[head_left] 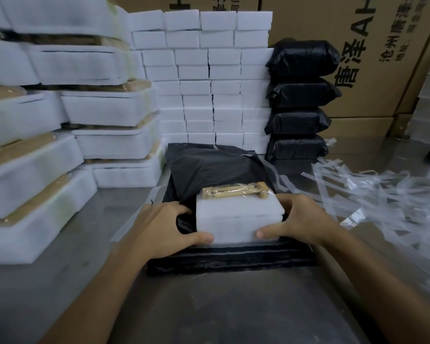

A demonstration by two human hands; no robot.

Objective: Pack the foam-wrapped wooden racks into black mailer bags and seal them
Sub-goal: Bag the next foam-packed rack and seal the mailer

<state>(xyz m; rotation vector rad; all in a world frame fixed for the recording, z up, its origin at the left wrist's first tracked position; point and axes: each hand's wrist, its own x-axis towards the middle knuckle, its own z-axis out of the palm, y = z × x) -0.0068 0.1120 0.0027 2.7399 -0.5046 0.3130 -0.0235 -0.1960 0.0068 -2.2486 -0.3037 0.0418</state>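
A foam-wrapped wooden rack (236,217) sits in front of me, half inside the mouth of a black mailer bag (214,167). Its wooden end, covered in clear film, shows at the far side under the bag's edge. My left hand (166,227) grips the rack's left side, thumb on the near foam face and fingers curled at the bag's opening. My right hand (298,222) grips the right side, thumb on the near face. The bag lies on a stack of flat black mailer bags (231,259).
Stacks of foam-wrapped racks (67,125) fill the left. A wall of white foam blocks (209,78) stands behind. Sealed black parcels (298,100) are piled at the back right, before cardboard boxes (372,58). Clear peel-off strips (382,192) litter the grey table (209,311) on the right.
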